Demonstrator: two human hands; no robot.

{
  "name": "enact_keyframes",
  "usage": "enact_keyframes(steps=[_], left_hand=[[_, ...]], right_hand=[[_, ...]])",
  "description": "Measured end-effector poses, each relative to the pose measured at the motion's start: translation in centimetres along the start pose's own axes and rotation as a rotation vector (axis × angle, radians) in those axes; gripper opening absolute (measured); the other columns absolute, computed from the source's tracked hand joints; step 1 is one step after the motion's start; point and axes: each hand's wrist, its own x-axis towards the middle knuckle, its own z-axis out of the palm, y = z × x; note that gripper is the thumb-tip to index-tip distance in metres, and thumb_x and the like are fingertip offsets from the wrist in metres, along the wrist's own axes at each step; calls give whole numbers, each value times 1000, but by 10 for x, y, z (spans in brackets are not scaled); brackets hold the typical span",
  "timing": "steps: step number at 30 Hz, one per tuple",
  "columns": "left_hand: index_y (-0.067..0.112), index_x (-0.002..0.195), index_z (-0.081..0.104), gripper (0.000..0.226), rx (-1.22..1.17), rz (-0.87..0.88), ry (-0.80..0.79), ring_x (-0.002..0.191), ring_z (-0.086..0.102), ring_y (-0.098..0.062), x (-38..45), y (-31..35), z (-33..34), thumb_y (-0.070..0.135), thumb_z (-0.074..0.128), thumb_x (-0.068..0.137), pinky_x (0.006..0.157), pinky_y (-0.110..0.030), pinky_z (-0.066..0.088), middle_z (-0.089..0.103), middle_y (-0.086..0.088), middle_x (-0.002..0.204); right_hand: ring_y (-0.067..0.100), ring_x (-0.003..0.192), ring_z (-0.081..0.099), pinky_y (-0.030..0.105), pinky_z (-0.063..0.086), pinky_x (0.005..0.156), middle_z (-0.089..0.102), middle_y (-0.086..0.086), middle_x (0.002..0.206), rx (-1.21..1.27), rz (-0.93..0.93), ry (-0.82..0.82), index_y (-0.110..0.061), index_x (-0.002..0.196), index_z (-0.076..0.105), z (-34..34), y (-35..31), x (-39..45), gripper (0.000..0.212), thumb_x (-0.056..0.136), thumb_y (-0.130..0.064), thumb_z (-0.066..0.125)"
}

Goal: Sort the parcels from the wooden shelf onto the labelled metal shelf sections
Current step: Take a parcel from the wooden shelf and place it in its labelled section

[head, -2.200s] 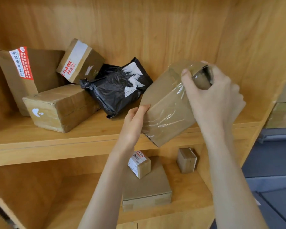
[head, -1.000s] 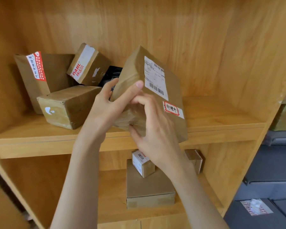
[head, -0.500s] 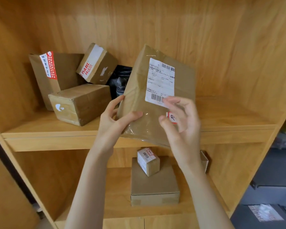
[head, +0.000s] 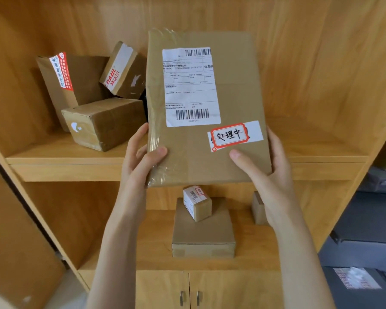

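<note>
A person holds a flat brown parcel (head: 210, 108) upright in front of the wooden shelf (head: 76, 160), label side to the camera. The left hand (head: 140, 157) pinches its lower left edge, thumb on the face; the right hand (head: 270, 168) grips the lower right corner the same way. A handwritten tag (head: 230, 135) sits below the shipping label (head: 191, 85), so the reading step appears to be in hand; next comes carrying the parcel to the matching metal shelf section, which is not clearly in view. Three stacked boxes (head: 103, 121) crowd the upper shelf just left of the parcel; open room lies to the right. Two small boxes (head: 197, 205) rest below.
</note>
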Motion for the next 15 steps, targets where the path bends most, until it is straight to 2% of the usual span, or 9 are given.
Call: enact_keyframes(steps=[3, 7, 11, 15], left_hand=[[35, 138, 43, 78, 44, 18, -10, 112, 61, -13, -19, 1, 0, 45, 65, 64, 76, -19, 49, 60, 5, 127], [41, 137, 41, 80, 105, 16, -28, 117, 58, -17, -40, 5, -3, 47, 69, 62, 85, -30, 47, 57, 8, 131], [49, 137, 33, 88, 134, 14, -29, 116, 58, -11, -60, 12, -1, 51, 71, 58, 77, -22, 53, 55, 15, 130], [50, 138, 31, 89, 121, 12, -70, 117, 57, -11, -85, 16, -3, 48, 74, 59, 86, -30, 52, 57, 16, 129]], right_hand=[[-4, 101, 62, 12, 49, 76, 66, -19, 114, -3, -17, -3, -31, 138, 45, -5, -1, -14, 83, 65, -30, 83], [-5, 97, 63, 11, 49, 73, 68, -21, 107, 21, -29, -1, -27, 138, 45, -6, -4, -36, 81, 63, -29, 74], [-3, 99, 63, 13, 49, 75, 68, -20, 108, -5, -49, 9, -25, 140, 43, -8, -14, -56, 83, 63, -28, 75], [-4, 102, 62, 13, 50, 77, 66, -22, 110, -42, -60, 32, -24, 142, 41, -10, -23, -86, 84, 65, -26, 76]])
